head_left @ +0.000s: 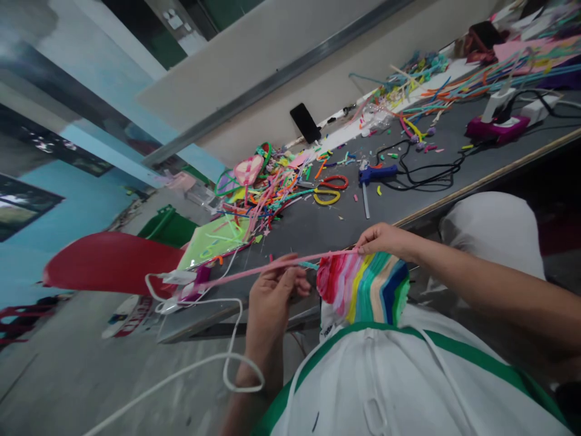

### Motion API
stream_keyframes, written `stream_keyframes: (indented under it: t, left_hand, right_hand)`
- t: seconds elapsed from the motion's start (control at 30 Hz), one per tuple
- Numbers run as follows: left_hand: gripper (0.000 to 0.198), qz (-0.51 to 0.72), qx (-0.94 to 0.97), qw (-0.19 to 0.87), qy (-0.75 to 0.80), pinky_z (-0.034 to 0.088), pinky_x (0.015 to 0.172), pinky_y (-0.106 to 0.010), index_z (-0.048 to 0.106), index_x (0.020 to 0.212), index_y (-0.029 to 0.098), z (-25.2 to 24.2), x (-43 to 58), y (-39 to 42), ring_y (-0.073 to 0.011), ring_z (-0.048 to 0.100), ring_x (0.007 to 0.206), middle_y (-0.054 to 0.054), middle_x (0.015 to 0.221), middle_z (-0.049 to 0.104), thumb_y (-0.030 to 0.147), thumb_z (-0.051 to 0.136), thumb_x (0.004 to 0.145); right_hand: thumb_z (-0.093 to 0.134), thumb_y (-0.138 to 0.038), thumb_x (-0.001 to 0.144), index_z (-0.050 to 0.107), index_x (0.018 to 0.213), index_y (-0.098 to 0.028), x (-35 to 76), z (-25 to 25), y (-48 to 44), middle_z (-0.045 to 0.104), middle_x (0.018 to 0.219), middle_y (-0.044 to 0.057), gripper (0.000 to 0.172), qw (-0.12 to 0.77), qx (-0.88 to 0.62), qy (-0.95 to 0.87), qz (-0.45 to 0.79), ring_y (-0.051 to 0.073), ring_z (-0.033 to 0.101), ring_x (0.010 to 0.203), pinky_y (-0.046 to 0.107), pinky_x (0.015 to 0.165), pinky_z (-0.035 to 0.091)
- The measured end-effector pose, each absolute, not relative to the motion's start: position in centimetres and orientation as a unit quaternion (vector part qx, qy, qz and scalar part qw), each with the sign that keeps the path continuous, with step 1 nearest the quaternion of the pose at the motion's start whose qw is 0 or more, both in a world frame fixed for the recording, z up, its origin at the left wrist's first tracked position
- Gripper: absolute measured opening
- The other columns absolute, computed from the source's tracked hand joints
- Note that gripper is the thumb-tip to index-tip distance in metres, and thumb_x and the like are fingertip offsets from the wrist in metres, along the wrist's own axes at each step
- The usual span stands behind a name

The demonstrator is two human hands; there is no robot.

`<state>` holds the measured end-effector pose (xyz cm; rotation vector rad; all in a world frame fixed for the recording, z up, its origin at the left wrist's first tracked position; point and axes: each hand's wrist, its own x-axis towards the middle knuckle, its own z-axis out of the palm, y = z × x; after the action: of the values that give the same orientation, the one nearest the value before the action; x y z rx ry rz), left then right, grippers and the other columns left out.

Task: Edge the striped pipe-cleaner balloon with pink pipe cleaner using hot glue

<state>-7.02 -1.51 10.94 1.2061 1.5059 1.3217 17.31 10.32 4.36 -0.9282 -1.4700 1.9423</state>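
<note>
Pink pipe cleaner (272, 266) — scissors (327, 196), glue gun (376, 174) beyond

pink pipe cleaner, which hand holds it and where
Both: the left hand pinches the pink pipe cleaner partway along, the right hand pinches its end above the rainbow-striped piece.

We see a long grey bench (454, 166) running along a pale wall (272, 48) with a metal rail (254, 91). A red chair (109, 260) stands on the grey floor (68, 375); a blue wall (91, 194) lies beyond. The light is dim.
</note>
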Motion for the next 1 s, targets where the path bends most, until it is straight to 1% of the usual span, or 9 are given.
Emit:
stream_keyframes:
  t: [0.03, 0.07, 0.13, 0.23, 0.37, 0.5, 0.67, 0.83, 1.0]
  left_hand:
    - [0.046, 0.531, 0.488, 0.373, 0.584, 0.051, 0.054, -0.024, 0.055, 0.118, 0.020, 11.3, -6.2, -1.1, -0.0124, 0.062, 0.061, -0.002, 0.085, 0.065, 0.036, 0.066, 0.076]
    - [0.047, 0.526, 0.510, 0.354, 0.581, 0.052, 0.057, -0.025, 0.055, 0.119, 0.021, 11.5, -5.5, -0.6, -0.0127, 0.063, 0.064, -0.003, 0.091, 0.065, 0.035, 0.066, 0.076]
    - [0.037, 0.470, 0.593, 0.291, 0.585, 0.053, 0.067, -0.028, 0.062, 0.113, 0.022, 11.6, -4.3, 0.6, -0.0152, 0.064, 0.074, -0.005, 0.098, 0.066, 0.034, 0.064, 0.078]
    - [0.018, 0.370, 0.732, 0.158, 0.550, 0.048, 0.079, -0.030, 0.073, 0.092, 0.023, 11.3, -3.5, 2.3, -0.0194, 0.063, 0.086, -0.005, 0.091, 0.069, 0.029, 0.066, 0.077]
    - [0.017, 0.277, 0.830, 0.072, 0.479, 0.044, 0.080, -0.032, 0.074, 0.092, 0.027, 10.7, -3.5, 3.9, -0.0194, 0.061, 0.080, -0.004, 0.083, 0.071, 0.026, 0.064, 0.078]
    - [0.014, 0.257, 0.843, 0.037, 0.471, 0.041, 0.079, -0.032, 0.075, 0.083, 0.027, 10.4, -3.6, 4.1, -0.0185, 0.059, 0.077, -0.003, 0.078, 0.068, 0.028, 0.063, 0.077]
    - [0.009, 0.257, 0.822, 0.027, 0.507, 0.042, 0.075, -0.030, 0.073, 0.073, 0.023, 10.1, -3.1, 3.1, -0.0183, 0.058, 0.078, -0.003, 0.081, 0.063, 0.024, 0.064, 0.073]
    - [0.008, 0.263, 0.801, 0.031, 0.536, 0.043, 0.072, -0.027, 0.068, 0.067, 0.020, 9.5, -2.7, 2.8, -0.0164, 0.058, 0.078, -0.003, 0.085, 0.062, 0.016, 0.062, 0.071]
    - [0.009, 0.279, 0.788, 0.044, 0.547, 0.044, 0.071, -0.026, 0.067, 0.066, 0.019, 9.1, -2.6, 2.9, -0.0156, 0.059, 0.078, -0.003, 0.085, 0.062, 0.015, 0.062, 0.071]
  right_hand:
    - [0.079, -0.034, 0.053, 0.072, 0.073, -0.016, 17.3, 4.4, 10.3, 0.071, 0.067, 0.002, 0.028, 0.266, -0.344, -0.548, 0.715, 0.015, 0.063, 0.066, 0.028, 0.071, 0.049]
    - [0.079, -0.034, 0.054, 0.072, 0.072, -0.016, 17.2, 4.4, 10.3, 0.071, 0.067, 0.001, 0.027, 0.267, -0.345, -0.551, 0.711, 0.015, 0.063, 0.066, 0.027, 0.071, 0.049]
    - [0.079, -0.033, 0.054, 0.072, 0.073, -0.016, 17.3, 4.3, 10.3, 0.071, 0.068, 0.001, 0.026, 0.268, -0.348, -0.555, 0.707, 0.014, 0.063, 0.066, 0.027, 0.070, 0.048]
    - [0.078, -0.032, 0.055, 0.073, 0.074, -0.016, 17.4, 4.1, 10.4, 0.071, 0.068, 0.000, 0.025, 0.269, -0.343, -0.556, 0.708, 0.013, 0.062, 0.066, 0.026, 0.070, 0.048]
    - [0.078, -0.031, 0.055, 0.073, 0.074, -0.017, 17.6, 3.9, 10.6, 0.070, 0.067, -0.001, 0.024, 0.272, -0.327, -0.551, 0.718, 0.012, 0.061, 0.065, 0.024, 0.069, 0.047]
    - [0.078, -0.031, 0.057, 0.073, 0.077, -0.016, 17.7, 4.0, 10.5, 0.071, 0.070, 0.000, 0.026, 0.271, -0.318, -0.559, 0.716, 0.012, 0.061, 0.067, 0.024, 0.070, 0.047]
    - [0.073, -0.032, 0.063, 0.073, 0.084, -0.014, 17.7, 4.4, 10.2, 0.072, 0.075, 0.002, 0.027, 0.261, -0.312, -0.568, 0.716, 0.013, 0.062, 0.070, 0.025, 0.071, 0.047]
    - [0.064, -0.026, 0.066, 0.074, 0.079, -0.016, 17.6, 5.0, 9.8, 0.071, 0.070, 0.002, 0.019, 0.268, -0.367, -0.542, 0.707, 0.015, 0.062, 0.067, 0.024, 0.064, 0.047]
    - [0.065, -0.029, 0.065, 0.074, 0.077, -0.016, 17.5, 5.2, 9.8, 0.072, 0.073, 0.003, 0.019, 0.275, -0.372, -0.548, 0.697, 0.016, 0.063, 0.070, 0.025, 0.066, 0.047]
